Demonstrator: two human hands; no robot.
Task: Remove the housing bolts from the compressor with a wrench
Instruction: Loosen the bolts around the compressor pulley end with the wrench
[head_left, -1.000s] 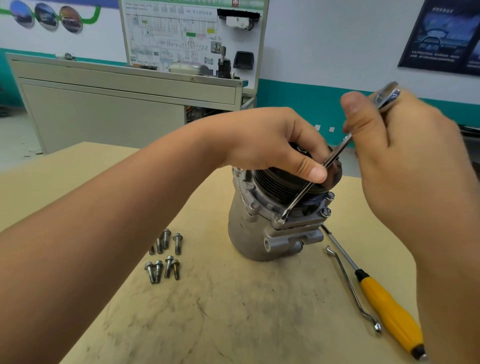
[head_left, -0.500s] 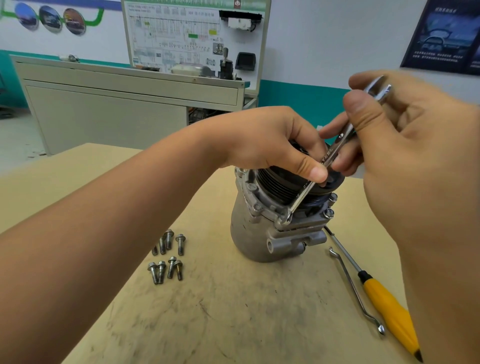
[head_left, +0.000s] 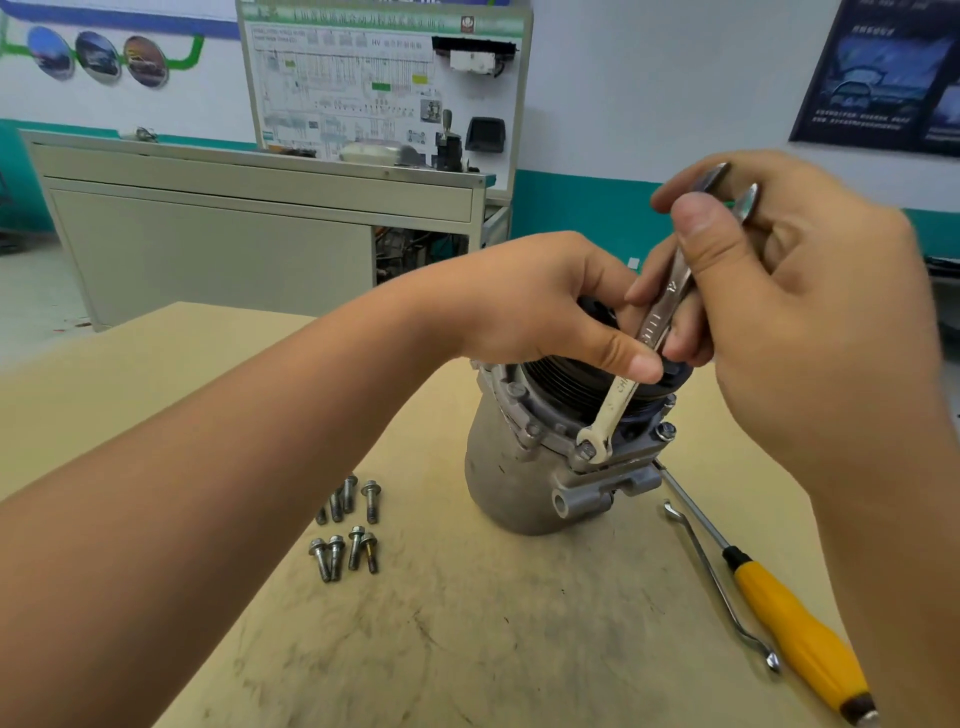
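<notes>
Standing upright near the middle of the table, one compressor is recorded, pulley end uppermost. It is steadied by the left hand, whose fingers are curled over the pulley, with the thumb laid beside the tool. One wrench is pinched high on its shank between the thumb and fingers of the right hand, and its lower end is set on one housing bolt at the front flange. Risk noted: the wrench is held steeply tilted, so the head may be only partly seated. Under load it could ride off and round the bolt, and the knuckles could be driven into the pulley. The compressor is secured by nothing but the hand, so a hard pull could twist or tip it. Count: one further seated bolt to the right of the wrench, with others likely round the flange. Loose bolts number apparently eight in two clusters, though the upper cluster overlaps and the tally is uncertain. Also present are one yellow-handled screwdriver and one bent rod just beside it.
</notes>
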